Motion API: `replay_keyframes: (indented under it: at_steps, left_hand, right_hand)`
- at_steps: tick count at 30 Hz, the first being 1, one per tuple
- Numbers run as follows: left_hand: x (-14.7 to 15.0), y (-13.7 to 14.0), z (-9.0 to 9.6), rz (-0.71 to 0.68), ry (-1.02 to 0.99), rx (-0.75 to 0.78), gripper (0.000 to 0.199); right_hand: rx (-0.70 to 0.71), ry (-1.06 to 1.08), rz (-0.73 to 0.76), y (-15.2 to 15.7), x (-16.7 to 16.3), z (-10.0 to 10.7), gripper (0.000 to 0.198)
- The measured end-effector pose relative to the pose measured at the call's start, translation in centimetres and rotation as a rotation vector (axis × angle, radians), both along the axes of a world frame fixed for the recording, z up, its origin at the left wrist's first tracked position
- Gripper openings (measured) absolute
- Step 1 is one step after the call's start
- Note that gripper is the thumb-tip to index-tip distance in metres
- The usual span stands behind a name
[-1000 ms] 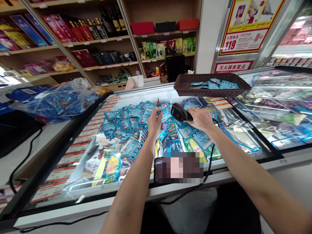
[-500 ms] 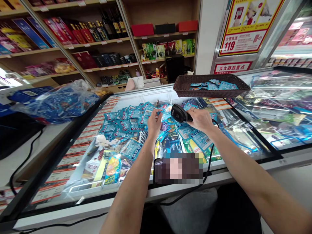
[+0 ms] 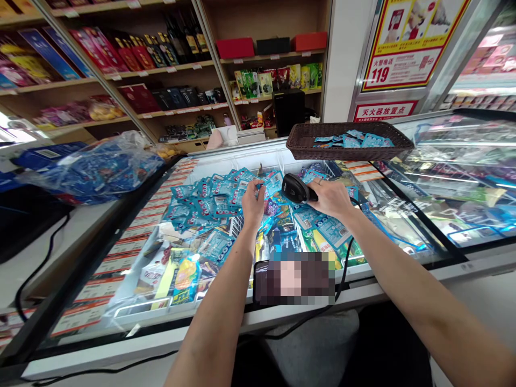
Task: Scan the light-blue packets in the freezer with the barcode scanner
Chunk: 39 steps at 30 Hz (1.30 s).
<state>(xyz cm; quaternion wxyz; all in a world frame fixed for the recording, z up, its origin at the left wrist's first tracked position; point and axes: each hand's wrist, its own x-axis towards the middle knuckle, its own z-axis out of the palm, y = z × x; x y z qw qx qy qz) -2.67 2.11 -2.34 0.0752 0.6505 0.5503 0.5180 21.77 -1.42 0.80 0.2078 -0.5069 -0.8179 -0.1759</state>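
Observation:
In the head view my right hand (image 3: 331, 198) grips a black handheld barcode scanner (image 3: 296, 189), whose head faces left. My left hand (image 3: 253, 203) has its fingers pinched on the edge of a blue snack packet (image 3: 274, 183), just left of the scanner's head. Left of that hand, a loose heap of similar blue packets (image 3: 213, 194) lies on the freezer's glass top (image 3: 139, 252). More blue packets (image 3: 328, 228) lie below my right hand. The scanner's cable hangs from my right hand down past the front edge.
A brown wicker basket (image 3: 298, 145) with several blue packets stands at the back right. To the left is a clear plastic bag (image 3: 108, 166) full of blue packets. A phone (image 3: 261, 282) rests at the freezer's front edge. Stocked shelves (image 3: 181, 67) stand behind.
A bright reddish-white glow on the packet before the scanner has gone. My left hand has shifted slightly left; my right hand keeps its hold on the scanner, almost still.

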Motion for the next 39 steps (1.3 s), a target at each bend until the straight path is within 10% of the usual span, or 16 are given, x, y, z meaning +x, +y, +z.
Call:
replay_keyframes:
  at_steps: [14,23,32,39]
  left_hand:
    - [-0.1,0.0,0.0,0.020,0.038,0.013,0.026]
    - [-0.5,-0.2,0.0,0.382,0.092,0.130,0.040]
    - [1.5,-0.7,0.5,-0.192,0.560,0.131,0.036]
    - [1.8,-0.2,-0.3,-0.119,0.660,-0.015,0.038]
  right_hand:
    - [-0.012,0.014,0.011,-0.1,0.2,0.1,0.030]
    - [0.015,0.089,-0.239,0.7,1.9,-0.3,0.033]
    - [-0.008,0.094,-0.291,0.7,2.1,0.0,0.034]
    - [-0.011,0.077,-0.276,0.8,2.0,-0.2,0.032]
